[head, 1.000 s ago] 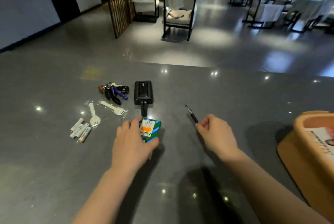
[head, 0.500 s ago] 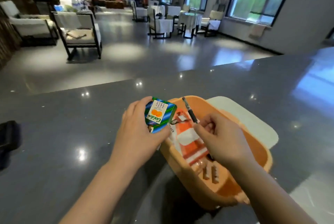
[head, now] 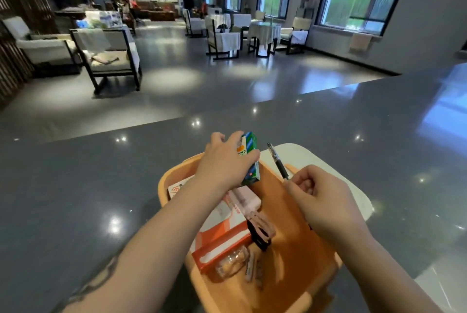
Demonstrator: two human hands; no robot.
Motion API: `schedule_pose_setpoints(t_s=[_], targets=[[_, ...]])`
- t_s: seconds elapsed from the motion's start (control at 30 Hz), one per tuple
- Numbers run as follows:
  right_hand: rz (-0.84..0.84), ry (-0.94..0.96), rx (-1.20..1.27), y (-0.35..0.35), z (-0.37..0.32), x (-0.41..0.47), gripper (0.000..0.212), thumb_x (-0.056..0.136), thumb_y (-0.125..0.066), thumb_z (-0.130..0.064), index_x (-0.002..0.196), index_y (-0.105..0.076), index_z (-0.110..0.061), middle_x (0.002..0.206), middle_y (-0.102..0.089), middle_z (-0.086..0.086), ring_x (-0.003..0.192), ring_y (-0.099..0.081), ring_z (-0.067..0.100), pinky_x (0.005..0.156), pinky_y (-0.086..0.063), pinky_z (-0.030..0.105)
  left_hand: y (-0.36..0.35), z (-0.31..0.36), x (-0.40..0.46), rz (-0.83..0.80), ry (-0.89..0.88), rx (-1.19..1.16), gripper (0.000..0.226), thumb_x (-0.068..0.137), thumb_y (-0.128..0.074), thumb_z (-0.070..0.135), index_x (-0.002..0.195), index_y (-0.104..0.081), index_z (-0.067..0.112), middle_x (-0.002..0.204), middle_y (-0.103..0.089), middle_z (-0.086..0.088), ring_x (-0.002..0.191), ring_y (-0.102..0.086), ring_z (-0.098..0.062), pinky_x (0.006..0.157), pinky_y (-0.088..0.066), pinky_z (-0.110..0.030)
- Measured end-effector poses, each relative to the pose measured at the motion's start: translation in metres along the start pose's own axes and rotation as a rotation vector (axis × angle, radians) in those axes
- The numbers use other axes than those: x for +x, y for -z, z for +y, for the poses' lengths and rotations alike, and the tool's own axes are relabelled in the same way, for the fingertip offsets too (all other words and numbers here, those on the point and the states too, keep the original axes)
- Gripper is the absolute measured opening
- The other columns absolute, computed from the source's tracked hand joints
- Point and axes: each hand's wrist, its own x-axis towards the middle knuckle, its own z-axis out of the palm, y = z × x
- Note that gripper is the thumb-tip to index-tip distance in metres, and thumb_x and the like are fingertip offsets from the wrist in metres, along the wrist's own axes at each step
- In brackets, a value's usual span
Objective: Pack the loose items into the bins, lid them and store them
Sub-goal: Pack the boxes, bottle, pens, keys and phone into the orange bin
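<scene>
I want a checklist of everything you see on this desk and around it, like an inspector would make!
Surface: glossy grey countertop, ceiling lights reflected in it.
Job's things: orange bin holding an orange-and-white box, a pink clip and small packets; white lid lies behind the bin.
Clutter: nothing seen.
Grippers: left hand grips a green-and-blue carton over the bin; right hand pinches a black pen.
Cables: nothing seen.
Surroundings: chairs, clothed tables, big windows, people far off.

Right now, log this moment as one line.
left hand: holds green-blue carton over orange plastic bin | right hand: pinches black pen
</scene>
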Motion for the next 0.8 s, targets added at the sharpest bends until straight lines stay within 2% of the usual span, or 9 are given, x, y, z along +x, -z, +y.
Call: schedule_pose_setpoints(t_s=[0.07,0.17,0.33,0.43,0.5,0.6,0.67,0.73,0.8], targets=[[-0.023,0.015,-0.002,-0.002,0.003,0.007,0.012,0.086,-0.062,-0.037,0.077,-0.060,-0.029,0.067,-0.060,-0.009,0.066,-0.056,0.010,0.059,-0.051,0.032,-0.012,-0.003,0.004,0.012,0.022,0.184,0.058,0.081,-0.044,0.061,0.130,-0.041,0.030,0.118,-0.041,-0.005,0.106,-0.047,-0.024,0.081,-0.043,-0.036],[-0.070,0.053,0.020,-0.008,0.008,0.014,0.012,0.086,-0.062,-0.038,0.079,-0.060,-0.028,0.066,-0.060,-0.008,0.066,-0.056,0.011,0.058,-0.048,0.030,-0.024,-0.012,0.008,0.084,0.050,0.365,0.065,0.078,-0.041,0.068,0.122,-0.045,0.021,0.110,-0.047,-0.004,0.099,-0.051,-0.022,0.075,-0.042,-0.035],[-0.107,0.070,0.058,-0.018,0.010,0.026,0.011,0.087,-0.062,-0.035,0.079,-0.060,-0.028,0.065,-0.059,-0.008,0.065,-0.055,0.010,0.054,-0.044,0.026,-0.033,-0.016,0.023,0.136,0.065,0.483,0.074,0.076,-0.039,0.073,0.124,-0.043,0.018,0.118,-0.047,-0.007,0.109,-0.047,-0.025,0.084,-0.038,-0.038],[-0.119,0.068,0.073,-0.025,0.010,0.029,0.012,0.087,-0.063,-0.032,0.076,-0.060,-0.027,0.064,-0.060,-0.006,0.062,-0.055,0.011,0.053,-0.043,0.026,-0.039,-0.022,0.024,0.118,0.070,0.526,0.079,0.076,-0.035,0.078,0.126,-0.040,0.016,0.119,-0.044,-0.007,0.111,-0.046,-0.026,0.088,-0.037,-0.039],[-0.118,0.079,0.069,-0.027,0.010,0.028,0.013,0.087,-0.064,-0.031,0.076,-0.059,-0.028,0.063,-0.059,-0.005,0.061,-0.054,0.010,0.050,-0.041,0.021,-0.041,-0.024,0.024,0.077,0.084,0.532,0.079,0.079,-0.036,0.076,0.130,-0.034,0.016,0.125,-0.042,-0.009,0.114,-0.046,-0.028,0.092,-0.038,-0.040],[-0.111,0.094,0.080,-0.028,0.010,0.029,0.013,0.087,-0.064,-0.031,0.076,-0.059,-0.027,0.063,-0.059,-0.005,0.060,-0.054,0.010,0.049,-0.040,0.019,-0.038,-0.021,0.024,0.055,0.105,0.498,0.071,0.083,-0.046,0.067,0.132,-0.032,0.017,0.132,-0.037,-0.012,0.110,-0.052,-0.030,0.089,-0.042,-0.040],[-0.108,0.102,0.082,-0.027,0.010,0.028,0.013,0.087,-0.065,-0.032,0.075,-0.060,-0.027,0.063,-0.059,-0.005,0.060,-0.053,0.009,0.049,-0.040,0.019,-0.032,-0.020,0.022,0.047,0.092,0.494,0.066,0.085,-0.044,0.065,0.130,-0.037,0.018,0.133,-0.038,-0.011,0.110,-0.052,-0.031,0.091,-0.041,-0.042],[-0.107,0.106,0.091,-0.026,0.011,0.027,0.014,0.086,-0.065,-0.032,0.074,-0.060,-0.028,0.062,-0.059,-0.006,0.060,-0.054,0.010,0.050,-0.041,0.021,-0.022,-0.023,0.017,0.033,0.026,0.469,0.060,0.084,-0.040,0.067,0.124,-0.046,0.022,0.128,-0.045,-0.007,0.113,-0.048,-0.028,0.096,-0.036,-0.043],[-0.098,0.106,0.096,-0.026,0.014,0.026,0.014,0.086,-0.065,-0.032,0.074,-0.060,-0.028,0.062,-0.059,-0.006,0.060,-0.054,0.009,0.051,-0.043,0.022,-0.010,-0.028,0.009,-0.020,-0.110,0.410,0.054,0.080,-0.044,0.068,0.118,-0.051,0.031,0.123,-0.048,0.002,0.116,-0.042,-0.021,0.096,-0.031,-0.040]])
